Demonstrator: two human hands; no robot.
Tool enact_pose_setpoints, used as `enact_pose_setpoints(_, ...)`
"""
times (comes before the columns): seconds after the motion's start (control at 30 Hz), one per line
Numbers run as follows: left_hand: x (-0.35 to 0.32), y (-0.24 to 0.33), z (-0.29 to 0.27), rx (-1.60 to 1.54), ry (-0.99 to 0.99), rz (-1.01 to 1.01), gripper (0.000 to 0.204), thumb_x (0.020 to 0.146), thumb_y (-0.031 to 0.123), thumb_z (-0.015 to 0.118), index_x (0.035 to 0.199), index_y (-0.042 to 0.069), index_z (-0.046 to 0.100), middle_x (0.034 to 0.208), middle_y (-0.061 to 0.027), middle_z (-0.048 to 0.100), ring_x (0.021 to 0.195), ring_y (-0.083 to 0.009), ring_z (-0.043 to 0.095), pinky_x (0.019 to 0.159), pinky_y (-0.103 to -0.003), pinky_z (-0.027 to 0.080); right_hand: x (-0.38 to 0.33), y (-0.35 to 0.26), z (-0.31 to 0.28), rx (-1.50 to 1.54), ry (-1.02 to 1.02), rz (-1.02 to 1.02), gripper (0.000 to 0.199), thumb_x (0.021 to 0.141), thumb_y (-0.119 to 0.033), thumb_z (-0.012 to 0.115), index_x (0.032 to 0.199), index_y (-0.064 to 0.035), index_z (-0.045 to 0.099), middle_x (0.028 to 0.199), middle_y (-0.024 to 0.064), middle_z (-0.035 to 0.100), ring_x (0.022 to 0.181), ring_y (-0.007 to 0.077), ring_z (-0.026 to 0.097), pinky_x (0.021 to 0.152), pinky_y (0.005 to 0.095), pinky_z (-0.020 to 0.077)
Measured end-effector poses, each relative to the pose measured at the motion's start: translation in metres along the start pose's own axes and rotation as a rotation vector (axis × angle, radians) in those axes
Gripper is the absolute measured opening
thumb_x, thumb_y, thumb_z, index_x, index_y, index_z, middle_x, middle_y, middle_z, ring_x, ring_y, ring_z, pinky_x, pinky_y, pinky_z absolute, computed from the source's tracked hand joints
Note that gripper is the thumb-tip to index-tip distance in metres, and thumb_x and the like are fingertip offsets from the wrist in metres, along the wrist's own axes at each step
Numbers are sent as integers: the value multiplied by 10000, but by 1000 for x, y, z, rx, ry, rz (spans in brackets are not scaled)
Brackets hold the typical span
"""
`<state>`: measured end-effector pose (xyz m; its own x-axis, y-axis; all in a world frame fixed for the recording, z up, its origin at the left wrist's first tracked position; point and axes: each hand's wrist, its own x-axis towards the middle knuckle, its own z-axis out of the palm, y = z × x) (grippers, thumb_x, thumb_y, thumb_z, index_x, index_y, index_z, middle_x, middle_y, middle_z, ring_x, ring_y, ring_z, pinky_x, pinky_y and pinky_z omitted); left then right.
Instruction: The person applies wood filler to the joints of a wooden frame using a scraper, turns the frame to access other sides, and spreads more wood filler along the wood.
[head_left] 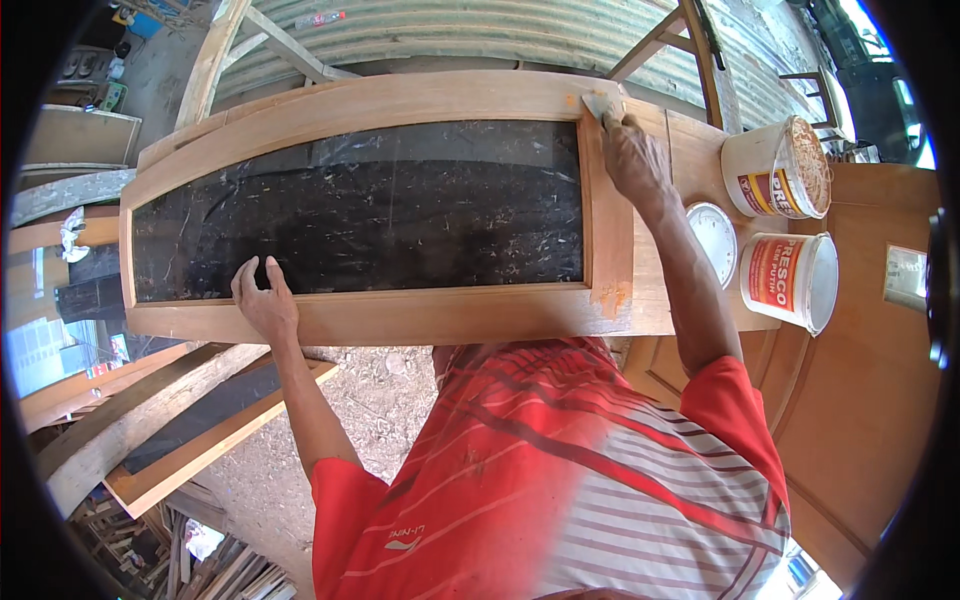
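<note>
A wooden door frame [440, 318] with a dark, scuffed panel [390, 215] set in it lies across the work surface before me. My right hand [635, 160] grips a putty knife [598, 103], its blade against the frame's far right corner. Orange filler smears [612, 297] mark the near right corner, and a smaller patch shows by the blade. At the near rail, left of the middle, my left hand [268, 305] rests with its fingers apart over the inner edge, holding nothing.
Right of the frame stand a white tub [752, 165] of shavings-like material, another white tub [775, 275] and a round white lid [712, 240]. A brown wooden door [860, 400] leans at the right. Timber beams [150, 420] lie at lower left; corrugated sheeting [460, 45] spans the far side.
</note>
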<state>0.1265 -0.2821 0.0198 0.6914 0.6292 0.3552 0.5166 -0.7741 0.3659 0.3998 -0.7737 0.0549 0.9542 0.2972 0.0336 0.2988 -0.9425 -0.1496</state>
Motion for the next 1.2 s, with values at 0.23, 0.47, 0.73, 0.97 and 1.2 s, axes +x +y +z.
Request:
enact_pose_setpoints(0.23, 0, -4, 0, 3, 25, 27, 365, 979, 276, 709, 1162, -39, 720, 1224, -181, 672, 1171, -332, 626, 1028, -439, 496, 13, -2, -6, 49, -26, -74, 266, 1030, -224, 574, 1210, -65, 688, 1053, 275, 698, 941, 442, 712, 814, 540, 558)
enact_pose_setpoints(0.47, -1, -6, 3, -10, 30, 9, 351, 974, 270, 716, 1154, -30, 726, 1201, -178, 682, 1155, -330, 634, 1016, -438, 504, 13, 16, -21, 33, -153, -92, 268, 1015, -228, 602, 1147, -21, 708, 1041, 270, 700, 944, 450, 698, 843, 530, 544)
enact_pose_setpoints(0.73, 2, -1, -1, -7, 35, 19, 332, 983, 262, 706, 1145, -27, 727, 1206, -174, 683, 1151, -329, 634, 1013, -442, 503, 28, 20, -34, 16, -161, -168, 253, 981, -234, 641, 996, 1, 735, 931, 290, 710, 884, 450, 707, 805, 526, 538)
enact_pose_setpoints(0.97, -1, -1, 1, 0, 27, 11, 318, 983, 246, 705, 1145, -26, 725, 1197, -170, 686, 1151, -335, 628, 1010, -444, 500, 22, -14, -45, 244, -157, -73, 226, 1004, -172, 562, 1052, -26, 727, 923, 248, 727, 903, 423, 712, 894, 528, 544)
enact_pose_setpoints(1.2, -3, -5, 0, -6, 20, 4, 311, 978, 228, 711, 1133, -41, 724, 1192, -176, 688, 1146, -332, 630, 1005, -442, 503, 20, -15, -34, 165, -116, -196, 256, 1005, -238, 577, 1052, -14, 690, 1004, 244, 719, 983, 426, 699, 879, 515, 548)
